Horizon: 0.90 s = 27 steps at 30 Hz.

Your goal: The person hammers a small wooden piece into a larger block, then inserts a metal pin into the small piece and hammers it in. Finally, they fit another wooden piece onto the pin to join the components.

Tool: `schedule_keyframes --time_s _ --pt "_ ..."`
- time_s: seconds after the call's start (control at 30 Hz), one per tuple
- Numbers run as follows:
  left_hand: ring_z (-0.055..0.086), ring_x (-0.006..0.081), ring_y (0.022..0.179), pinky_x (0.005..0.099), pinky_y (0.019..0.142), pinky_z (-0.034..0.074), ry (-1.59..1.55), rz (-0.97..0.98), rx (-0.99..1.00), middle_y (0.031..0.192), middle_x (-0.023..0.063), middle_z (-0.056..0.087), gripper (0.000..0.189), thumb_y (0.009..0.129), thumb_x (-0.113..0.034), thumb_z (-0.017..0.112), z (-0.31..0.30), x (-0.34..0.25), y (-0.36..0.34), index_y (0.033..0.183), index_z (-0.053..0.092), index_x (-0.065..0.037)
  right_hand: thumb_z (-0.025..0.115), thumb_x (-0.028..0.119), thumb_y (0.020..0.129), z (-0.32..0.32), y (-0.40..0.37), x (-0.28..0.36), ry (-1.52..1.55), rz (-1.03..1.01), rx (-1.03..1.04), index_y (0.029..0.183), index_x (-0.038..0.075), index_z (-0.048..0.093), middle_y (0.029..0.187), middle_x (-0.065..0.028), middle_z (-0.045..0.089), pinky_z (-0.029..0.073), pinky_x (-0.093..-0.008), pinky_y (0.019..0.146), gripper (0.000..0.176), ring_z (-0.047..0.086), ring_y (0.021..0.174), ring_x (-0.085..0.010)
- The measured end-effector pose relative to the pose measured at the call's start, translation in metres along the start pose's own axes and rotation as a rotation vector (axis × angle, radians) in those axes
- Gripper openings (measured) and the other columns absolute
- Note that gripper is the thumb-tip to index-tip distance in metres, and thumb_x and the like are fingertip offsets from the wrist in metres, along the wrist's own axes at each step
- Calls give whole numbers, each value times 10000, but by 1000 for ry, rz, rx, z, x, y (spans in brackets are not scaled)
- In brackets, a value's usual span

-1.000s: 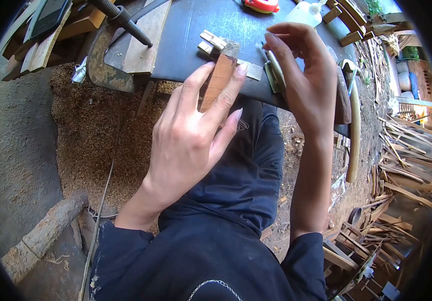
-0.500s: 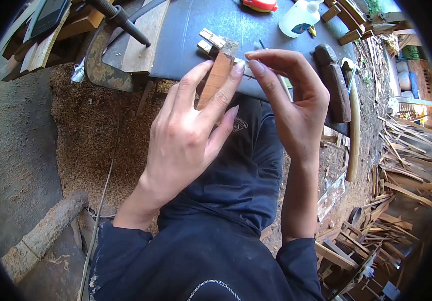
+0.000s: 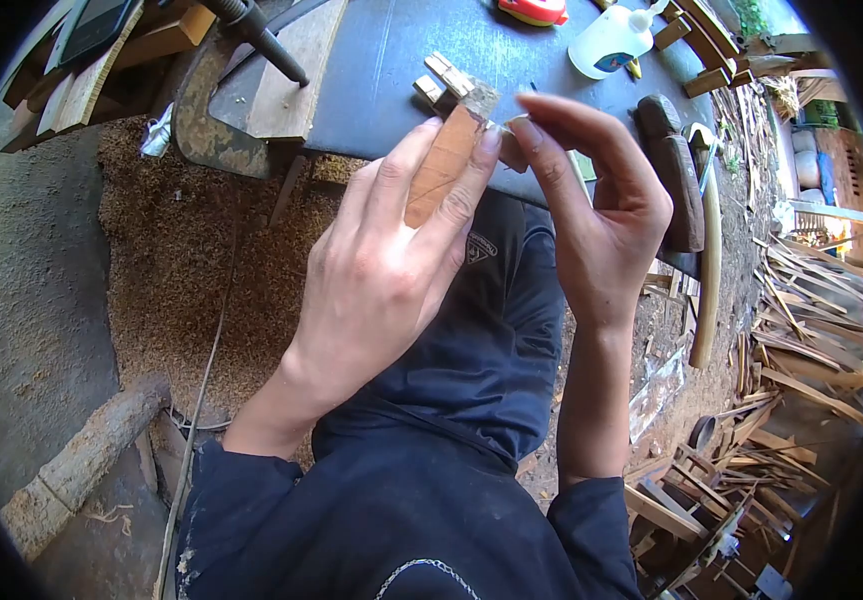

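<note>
Between the fingers of my left hand [image 3: 391,240] is a reddish-brown wooden piece [image 3: 443,170], tilted, with a rough greyish upper end. My right hand [image 3: 596,200] is just to its right, thumb and forefinger pinched near that end; what they hold is too small and partly hidden to make out. Small pale wood pieces [image 3: 448,75] lie on the dark table [image 3: 381,60] just beyond the brown piece.
A rusty clamp [image 3: 216,130] and a pale board [image 3: 296,70] are at the table's left. Beyond the hands are a red tape measure [image 3: 534,10] and a white bottle [image 3: 611,42]. A dark wooden mallet [image 3: 673,180] and a pale-handled tool [image 3: 708,270] lie at the right.
Both hands have shifted slightly to the right in view, and the brown piece has moved with my left hand. More of its flat face shows. The right fingertips are lower beside its end.
</note>
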<state>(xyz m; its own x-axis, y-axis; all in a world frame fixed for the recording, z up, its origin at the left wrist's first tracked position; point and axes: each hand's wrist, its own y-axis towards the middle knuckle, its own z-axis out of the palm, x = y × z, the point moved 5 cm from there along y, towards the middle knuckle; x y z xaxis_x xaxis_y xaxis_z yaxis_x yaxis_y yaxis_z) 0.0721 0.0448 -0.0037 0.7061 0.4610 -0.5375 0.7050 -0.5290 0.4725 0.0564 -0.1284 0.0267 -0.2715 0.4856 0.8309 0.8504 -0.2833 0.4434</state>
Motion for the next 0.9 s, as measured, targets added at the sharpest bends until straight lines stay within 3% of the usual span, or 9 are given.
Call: schedule_keyframes --time_s 0.07,0.5,0.6,0.7,0.8,0.9 --pt "655 353 1162 459 986 561 0 -6 8 1467 168 583 588 987 -110 734 -1 0 0 1559 620 -187 793 -21 944 2 1 5 54 38 -45 1157 1 791 1055 -80 806 599 -286 905 215 754 993 -140" --pt "658 354 1174 460 985 562 -9 0 -12 1467 172 590 568 977 -105 745 1 2 -1 1533 641 -152 833 -32 884 2 -3 0 -141 -187 -42 1074 32 815 1006 -82 828 586 -299 843 201 781 941 -175" --pt "641 347 1156 437 935 615 41 60 -13 1442 184 566 799 863 -86 788 3 5 -2 1616 547 -209 843 -35 859 3 -3 1 -186 -222 -49 1057 46 821 994 -82 828 578 -306 827 215 785 918 -193" --pt "645 347 1152 435 931 616 41 66 -21 1443 186 568 787 862 -88 785 3 6 -2 1608 556 -189 847 -43 841 4 -3 3 -232 -273 -58 1044 48 822 985 -87 827 577 -310 827 223 788 906 -204" --pt "666 352 1181 450 988 563 -12 9 -30 1459 170 609 602 962 -82 758 1 3 -2 1547 619 -111 848 -46 834 4 -4 2 -232 -282 -64 1038 45 821 983 -92 827 579 -310 829 224 792 902 -212" --pt "672 352 1175 448 986 564 -21 2 -49 1452 173 622 634 956 -79 765 2 5 -1 1566 591 -87 848 -46 834 6 -4 1 -233 -298 -69 1033 43 821 985 -93 828 583 -310 825 219 796 904 -216"
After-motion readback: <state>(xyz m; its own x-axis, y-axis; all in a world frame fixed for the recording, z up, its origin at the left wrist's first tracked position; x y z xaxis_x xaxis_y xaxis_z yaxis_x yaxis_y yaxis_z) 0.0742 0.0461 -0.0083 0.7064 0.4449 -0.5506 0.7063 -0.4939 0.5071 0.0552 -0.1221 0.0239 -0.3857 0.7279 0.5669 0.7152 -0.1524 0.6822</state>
